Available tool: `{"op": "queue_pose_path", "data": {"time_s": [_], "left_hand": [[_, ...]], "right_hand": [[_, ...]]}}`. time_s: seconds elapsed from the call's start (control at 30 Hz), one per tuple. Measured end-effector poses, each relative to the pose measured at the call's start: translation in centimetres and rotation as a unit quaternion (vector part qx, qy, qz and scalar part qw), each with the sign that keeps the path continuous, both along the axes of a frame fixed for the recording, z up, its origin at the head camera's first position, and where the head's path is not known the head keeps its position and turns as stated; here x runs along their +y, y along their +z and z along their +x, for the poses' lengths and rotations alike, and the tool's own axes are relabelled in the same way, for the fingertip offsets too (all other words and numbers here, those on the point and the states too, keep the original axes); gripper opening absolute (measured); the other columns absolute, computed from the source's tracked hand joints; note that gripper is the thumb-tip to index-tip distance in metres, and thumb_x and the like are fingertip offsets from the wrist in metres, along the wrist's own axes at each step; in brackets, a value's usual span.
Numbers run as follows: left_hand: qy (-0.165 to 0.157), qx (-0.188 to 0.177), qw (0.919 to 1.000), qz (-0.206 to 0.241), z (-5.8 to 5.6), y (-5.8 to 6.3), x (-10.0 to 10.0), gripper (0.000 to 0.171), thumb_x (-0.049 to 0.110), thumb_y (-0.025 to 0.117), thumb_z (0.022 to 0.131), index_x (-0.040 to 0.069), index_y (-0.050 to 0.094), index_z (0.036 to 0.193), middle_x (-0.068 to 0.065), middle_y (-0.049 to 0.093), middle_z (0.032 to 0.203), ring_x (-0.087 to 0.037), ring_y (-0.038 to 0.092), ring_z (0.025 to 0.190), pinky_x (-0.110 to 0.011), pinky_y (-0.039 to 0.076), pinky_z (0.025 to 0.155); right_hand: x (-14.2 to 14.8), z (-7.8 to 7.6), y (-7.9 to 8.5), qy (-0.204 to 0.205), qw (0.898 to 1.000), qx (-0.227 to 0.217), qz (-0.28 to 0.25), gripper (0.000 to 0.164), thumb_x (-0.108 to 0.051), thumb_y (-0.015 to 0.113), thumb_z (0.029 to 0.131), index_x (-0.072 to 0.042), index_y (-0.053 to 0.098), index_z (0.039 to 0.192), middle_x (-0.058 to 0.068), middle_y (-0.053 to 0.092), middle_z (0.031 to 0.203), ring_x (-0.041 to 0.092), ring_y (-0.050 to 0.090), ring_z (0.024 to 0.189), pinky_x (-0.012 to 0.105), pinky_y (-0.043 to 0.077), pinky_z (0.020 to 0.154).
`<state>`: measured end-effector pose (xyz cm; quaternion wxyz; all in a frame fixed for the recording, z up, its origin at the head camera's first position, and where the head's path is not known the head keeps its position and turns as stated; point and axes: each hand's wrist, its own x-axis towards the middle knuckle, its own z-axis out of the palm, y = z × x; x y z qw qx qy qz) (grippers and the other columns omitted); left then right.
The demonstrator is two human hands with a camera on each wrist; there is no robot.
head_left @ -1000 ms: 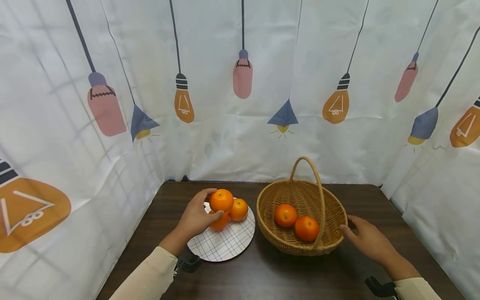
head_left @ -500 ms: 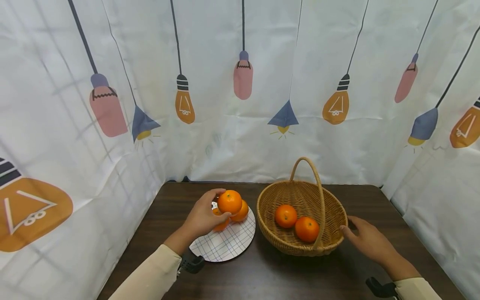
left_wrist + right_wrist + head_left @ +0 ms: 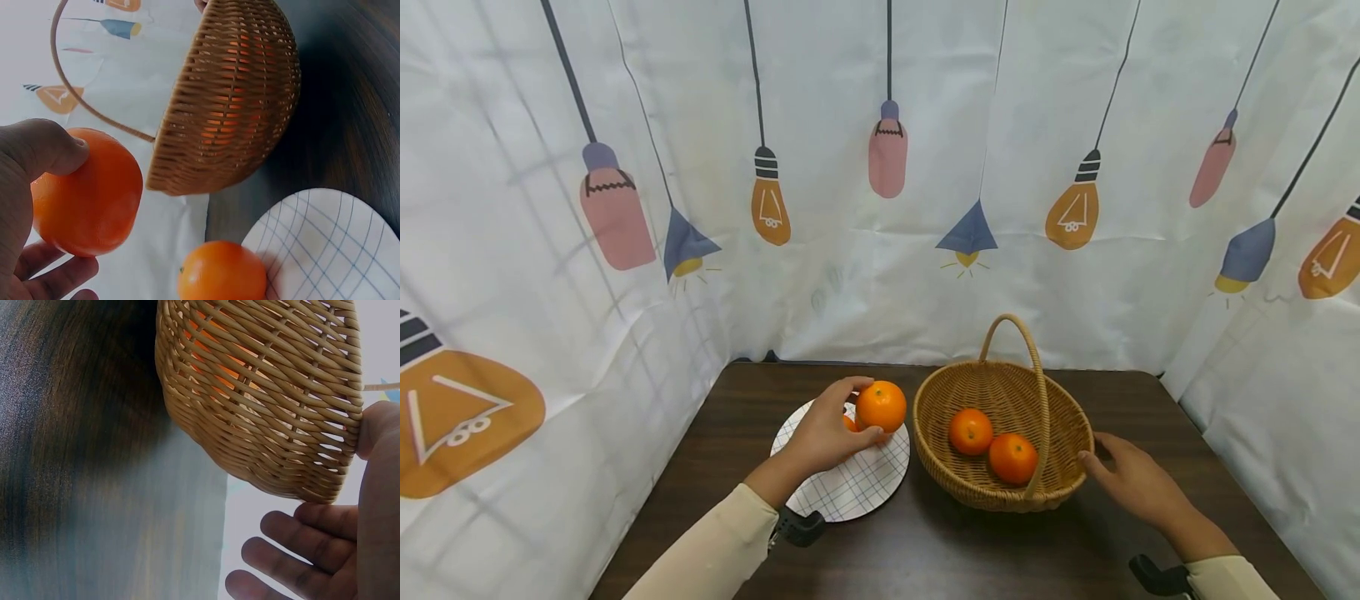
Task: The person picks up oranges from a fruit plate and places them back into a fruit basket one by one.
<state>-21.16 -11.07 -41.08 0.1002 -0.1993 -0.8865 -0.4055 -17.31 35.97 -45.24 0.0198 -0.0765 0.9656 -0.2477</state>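
My left hand (image 3: 823, 433) grips an orange (image 3: 882, 407) between thumb and fingers, raised above the right part of a round white checked plate (image 3: 850, 492). In the left wrist view that orange (image 3: 94, 200) is apart from the wicker basket (image 3: 219, 106). Other oranges lie on the plate, mostly hidden by my hand in the head view; one orange (image 3: 222, 272) shows in the left wrist view. Two oranges, one of them the nearer orange (image 3: 1013, 458), sit inside the basket (image 3: 955, 487). My right hand (image 3: 1138, 483) holds the basket's right rim with thumb and index finger, the other fingers loosely extended.
The basket's tall arched handle (image 3: 1041, 400) rises over its opening. Everything stands on a dark wooden table (image 3: 917, 558). White fabric (image 3: 850, 283) printed with lamps encloses the table at the back and both sides.
My left hand has carried the orange to the right, across the plate and closer to the basket. The right hand and the basket have stayed in place.
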Motion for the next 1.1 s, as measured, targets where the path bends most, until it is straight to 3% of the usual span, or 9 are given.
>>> {"op": "queue_pose_path", "data": {"time_s": [0.33, 0.7, 1.1], "left_hand": [[-0.023, -0.037, 0.999, 0.007, 0.2, 0.2, 2.0, 0.071, 0.027, 0.087, 0.08, 0.017, 0.054, 0.142, -0.002, 0.058, 0.129, -0.019, 0.059, 0.106, -0.042, 0.053, 0.089], [-0.047, -0.034, 0.9982, 0.013, 0.2, 0.4, 3.3, 0.069, 0.026, 0.086, 0.082, 0.017, 0.053, 0.142, -0.003, 0.056, 0.133, -0.021, 0.058, 0.111, -0.042, 0.051, 0.091], [-0.051, -0.041, 0.9978, 0.003, 0.0, 0.4, 4.8, 0.07, 0.03, 0.084, 0.084, 0.02, 0.051, 0.145, -0.001, 0.055, 0.137, -0.019, 0.057, 0.115, -0.043, 0.05, 0.093]], "right_hand": [[0.0, 0.0, 0.3, -0.001, 1.0, -0.016, -0.009, 0.076, -0.053, 0.048, 0.106, 0.01, 0.042, 0.148, 0.036, 0.048, 0.143, 0.037, 0.067, 0.103, 0.06, 0.054, 0.084], [0.0, 0.0, -0.1, 0.0, 1.0, 0.001, -0.002, 0.075, -0.053, 0.048, 0.106, 0.009, 0.044, 0.146, 0.035, 0.049, 0.143, 0.052, 0.056, 0.121, 0.065, 0.05, 0.088], [0.0, -0.1, -0.2, -0.002, 1.0, 0.0, -0.007, 0.075, -0.054, 0.048, 0.105, 0.008, 0.043, 0.148, 0.034, 0.049, 0.143, 0.052, 0.055, 0.122, 0.065, 0.05, 0.088]]}}
